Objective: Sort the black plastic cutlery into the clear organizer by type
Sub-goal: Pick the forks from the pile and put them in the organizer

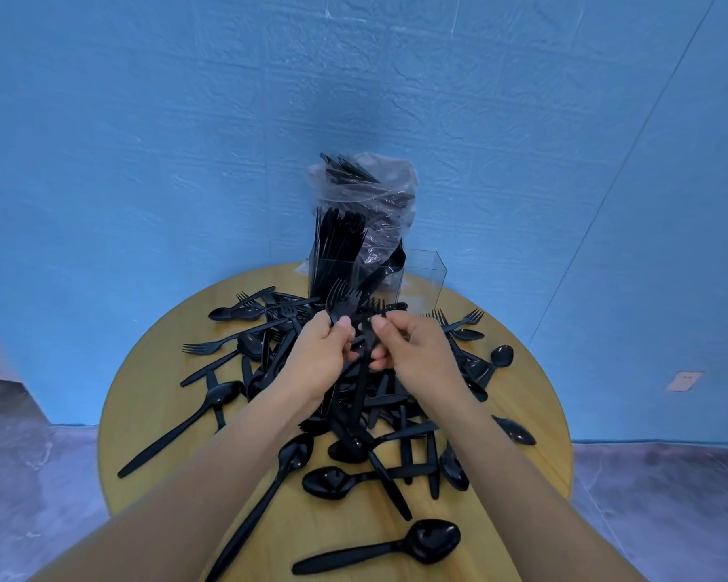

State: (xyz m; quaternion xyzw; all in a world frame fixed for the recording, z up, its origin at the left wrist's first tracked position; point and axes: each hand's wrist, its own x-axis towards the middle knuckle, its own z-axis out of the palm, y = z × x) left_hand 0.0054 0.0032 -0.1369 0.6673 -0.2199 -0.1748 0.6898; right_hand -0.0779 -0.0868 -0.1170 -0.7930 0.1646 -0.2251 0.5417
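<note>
The left hand (318, 357) holds a few black forks (342, 297), prongs up. The right hand (412, 350) pinches another fork (363, 371). More cutlery (354, 413) is piled in the middle of the round desk (144, 392). The clear organizer (421, 275) stands at the far edge.

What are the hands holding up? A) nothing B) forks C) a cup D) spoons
B: the left hand grips black forks whose tines stick up above its fingers, and the right hand pinches another fork, above the cutlery pile on the round table.
</note>
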